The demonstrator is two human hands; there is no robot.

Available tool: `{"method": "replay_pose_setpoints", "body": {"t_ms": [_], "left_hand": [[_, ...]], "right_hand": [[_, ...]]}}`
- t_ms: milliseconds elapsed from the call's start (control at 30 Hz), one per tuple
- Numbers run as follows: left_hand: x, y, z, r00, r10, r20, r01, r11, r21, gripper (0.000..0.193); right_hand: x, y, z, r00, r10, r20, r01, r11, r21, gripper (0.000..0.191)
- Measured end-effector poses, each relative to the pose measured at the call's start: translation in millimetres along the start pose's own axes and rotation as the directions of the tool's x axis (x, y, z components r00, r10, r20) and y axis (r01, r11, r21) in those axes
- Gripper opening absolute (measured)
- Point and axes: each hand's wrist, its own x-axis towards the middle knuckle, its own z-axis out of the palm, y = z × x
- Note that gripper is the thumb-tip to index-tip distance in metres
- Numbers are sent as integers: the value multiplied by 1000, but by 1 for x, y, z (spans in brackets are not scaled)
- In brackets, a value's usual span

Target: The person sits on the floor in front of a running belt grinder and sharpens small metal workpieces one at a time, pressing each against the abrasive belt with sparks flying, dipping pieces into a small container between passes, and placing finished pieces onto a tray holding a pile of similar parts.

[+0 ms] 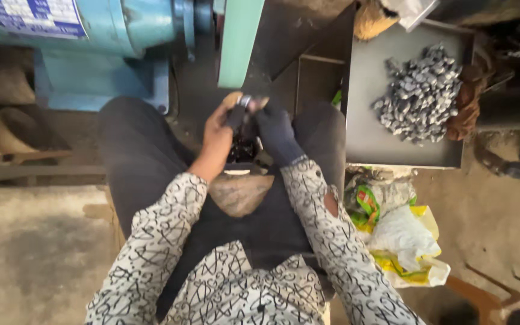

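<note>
My left hand (221, 127) is bare and my right hand (277, 132) wears a dark glove. Both grip one small shiny metal piece (246, 101) between the fingertips, held just below the lower end of a green belt (239, 42) of a grinding machine. My knees in dark trousers sit on either side of the hands. Dark debris lies between my legs below the hands.
A blue motor (91, 30) stands at the upper left. A grey metal tray (368, 138) at the right holds a heap of several small metal pieces (419, 93). Crumpled plastic bags (401, 241) lie on the floor at my right.
</note>
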Motion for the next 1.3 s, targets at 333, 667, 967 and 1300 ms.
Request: {"method": "replay_pose_setpoints", "body": {"t_ms": [333,667,967,1300], "left_hand": [[13,-22,-38,980,-166,-108,145,973,-177,27],[31,-38,-48,926,-239,-292,186,962,-198,28],[18,-22,-25,989,-148,19,143,908,-394,34],[0,-8,-21,998,-7,63,16,989,-146,49]], "right_hand": [[-30,-10,24,855,-518,15,453,734,-506,30],[-15,-8,35,909,-412,-66,378,879,-289,18],[20,1,23,996,11,-90,22,930,367,9],[-20,-5,9,948,-317,5,288,854,-434,14]]}}
